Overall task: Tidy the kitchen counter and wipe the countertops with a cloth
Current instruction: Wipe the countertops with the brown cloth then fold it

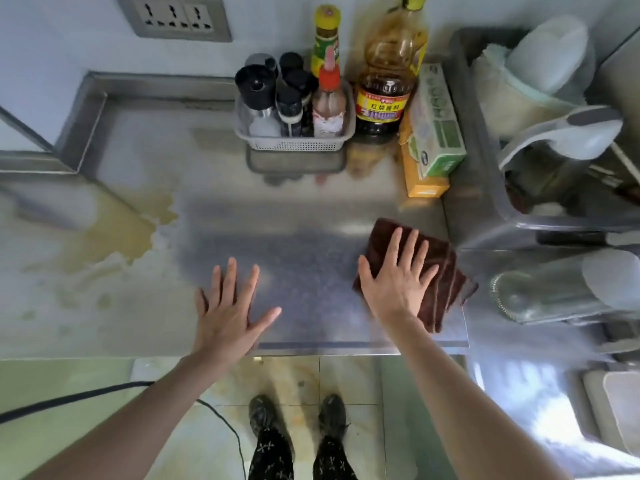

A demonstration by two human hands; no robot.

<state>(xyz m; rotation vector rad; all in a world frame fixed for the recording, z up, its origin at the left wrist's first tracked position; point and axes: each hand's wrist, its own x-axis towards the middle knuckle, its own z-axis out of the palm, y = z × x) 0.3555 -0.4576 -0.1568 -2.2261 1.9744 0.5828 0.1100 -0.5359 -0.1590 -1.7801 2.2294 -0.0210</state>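
1. Right hand (394, 278): fingers straight and spread, palm pressed flat on the folded brown cloth (438, 285). Nothing is curled round the cloth; the hand covers its left half, so only the far edge and the layered right edge show.
2. Cloth: lies on the steel counter (304, 237), near the counter's front edge and right end. How many folds it has is hard to count.
3. Left hand (230, 306): to the left of the cloth hand and apart from it, fingers straight and fanned, flat on bare steel, holding nothing.
4. Stain (114, 237): a yellowish wet patch spreads over the counter further left, beyond the left hand; its edges fade into glare.
5. Basket (294, 142): beyond both hands, against the wall, a perforated basket holds dark-capped shakers and a red-capped bottle (329, 98). The labels are blurred.
6. Beside the basket, straight beyond the cloth hand: a large oil bottle (391, 77), its top cut off by the frame, with a green bottle (325, 39) behind the basket and a green-and-yellow box (433, 133) on its right.
7. Rack (485, 188): to the right of the cloth, a metal rack with pale dishes; contents are blurred and cut off at the frame edge.
8. Below the counter edge: floor tiles, two shoes (298, 417) and a black cable (86, 396).
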